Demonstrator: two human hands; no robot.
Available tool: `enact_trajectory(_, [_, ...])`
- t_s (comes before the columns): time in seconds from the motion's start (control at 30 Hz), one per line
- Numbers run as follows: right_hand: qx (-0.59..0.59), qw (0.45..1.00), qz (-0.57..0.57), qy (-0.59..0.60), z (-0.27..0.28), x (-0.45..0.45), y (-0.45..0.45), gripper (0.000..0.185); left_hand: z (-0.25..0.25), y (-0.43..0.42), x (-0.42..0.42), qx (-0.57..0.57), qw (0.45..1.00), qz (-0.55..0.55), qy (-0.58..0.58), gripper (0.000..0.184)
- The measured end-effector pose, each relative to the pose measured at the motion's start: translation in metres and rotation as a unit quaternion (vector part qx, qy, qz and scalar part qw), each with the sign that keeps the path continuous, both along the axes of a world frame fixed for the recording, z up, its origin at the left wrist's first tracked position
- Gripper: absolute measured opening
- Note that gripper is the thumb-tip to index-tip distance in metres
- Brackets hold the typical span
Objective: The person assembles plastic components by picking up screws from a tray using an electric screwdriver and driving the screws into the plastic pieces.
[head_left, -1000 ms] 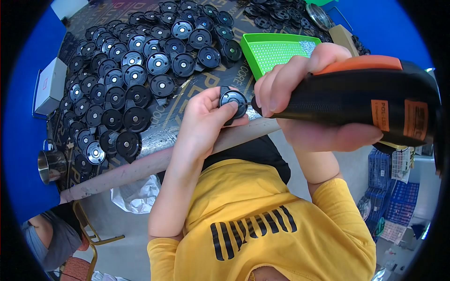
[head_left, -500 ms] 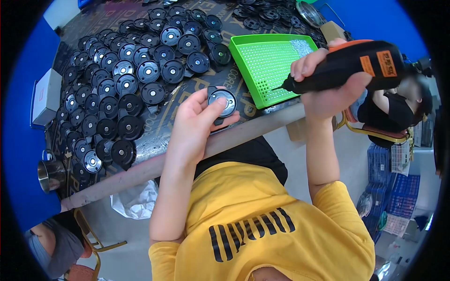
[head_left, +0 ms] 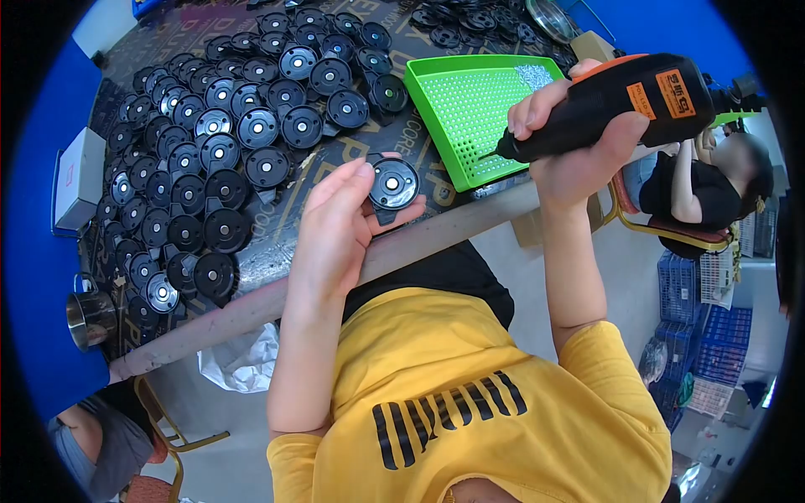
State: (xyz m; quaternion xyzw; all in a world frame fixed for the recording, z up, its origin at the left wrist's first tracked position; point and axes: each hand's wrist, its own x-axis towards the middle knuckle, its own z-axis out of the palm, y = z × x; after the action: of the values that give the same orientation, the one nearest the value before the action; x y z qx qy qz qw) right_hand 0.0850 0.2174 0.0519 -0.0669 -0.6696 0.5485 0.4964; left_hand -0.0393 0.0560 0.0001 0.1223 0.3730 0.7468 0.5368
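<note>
My left hand (head_left: 340,214) holds a round black plastic part (head_left: 394,184) with a small metal centre, gripped at its edge above the table's front rim. In my right hand (head_left: 579,138) is a black and orange electric screwdriver (head_left: 616,109). Its thin bit points left, over the near corner of a green perforated tray (head_left: 461,126). A heap of small silvery pieces (head_left: 532,77), likely screws, lies at the tray's far right end. Many similar round black parts (head_left: 267,168) cover the table to the left of the tray.
More black parts (head_left: 474,23) are piled at the back, near a metal dish (head_left: 550,21). On the left stand a white box (head_left: 81,178) and a metal cup (head_left: 90,318). A seated person (head_left: 704,189) is at the right, with stacked blue crates (head_left: 723,344) below.
My left thumb has shifted from the middle of the black part to its edge, uncovering its face. The screwdriver and my right hand have moved slightly left.
</note>
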Motion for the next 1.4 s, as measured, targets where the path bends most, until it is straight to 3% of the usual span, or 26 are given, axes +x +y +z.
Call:
enact_trajectory(0.23, [-0.023, 1.0, 0.001, 0.005, 0.012, 0.003, -0.005, 0.071, -0.002, 0.0, -0.001, -0.001, 1.0, -0.008, 0.0, 0.032])
enact_trajectory(0.43, [0.012, 0.972, 0.219, 0.082, 0.034, 0.002, -0.019, 0.08, -0.005, 0.003, 0.002, -0.018, 0.999, -0.005, 0.029, 0.03])
enact_trajectory(0.5, [0.039, 0.993, 0.086, -0.064, 0.05, -0.002, -0.052, 0.082, -0.005, 0.003, 0.002, -0.024, 0.999, -0.006, 0.045, 0.03])
enact_trajectory(0.53, [0.002, 0.972, 0.223, 0.078, 0.039, -0.015, -0.051, 0.085, -0.004, 0.004, 0.002, -0.024, 0.999, -0.006, 0.046, 0.03])
enact_trajectory(0.6, [-0.012, 0.984, 0.176, 0.01, 0.044, -0.016, -0.07, 0.088, -0.002, 0.004, 0.003, -0.032, 0.998, -0.003, 0.051, 0.025])
enact_trajectory(0.73, [-0.029, 0.961, 0.27, 0.046, 0.029, -0.026, -0.06, 0.091, -0.004, 0.003, 0.001, -0.015, 0.998, -0.017, 0.067, 0.023])
enact_trajectory(0.77, [0.007, 0.972, 0.231, -0.033, 0.036, -0.025, -0.064, 0.091, -0.004, 0.003, 0.0, -0.013, 0.997, -0.023, 0.07, 0.023])
enact_trajectory(0.8, [0.007, 0.972, 0.232, -0.033, 0.038, -0.026, -0.067, 0.091, -0.005, 0.003, 0.0, -0.011, 0.997, -0.029, 0.074, 0.023])
enact_trajectory(0.87, [0.071, 0.982, 0.113, -0.136, 0.04, -0.028, -0.07, 0.081, -0.003, 0.004, 0.002, -0.007, 0.998, -0.023, 0.063, 0.023])
enact_trajectory(1.07, [0.032, 0.979, 0.197, -0.05, 0.026, -0.035, -0.065, 0.077, -0.002, 0.005, 0.002, -0.014, 0.998, -0.011, 0.056, 0.021])
enact_trajectory(1.3, [0.028, 0.973, 0.223, -0.049, 0.02, -0.04, -0.065, 0.077, -0.003, 0.004, 0.0, -0.021, 0.999, -0.011, 0.03, 0.019])
enact_trajectory(1.4, [0.003, 0.973, 0.233, 0.004, 0.013, -0.043, -0.066, 0.077, 0.001, 0.001, -0.001, -0.027, 0.998, -0.017, 0.045, 0.018])
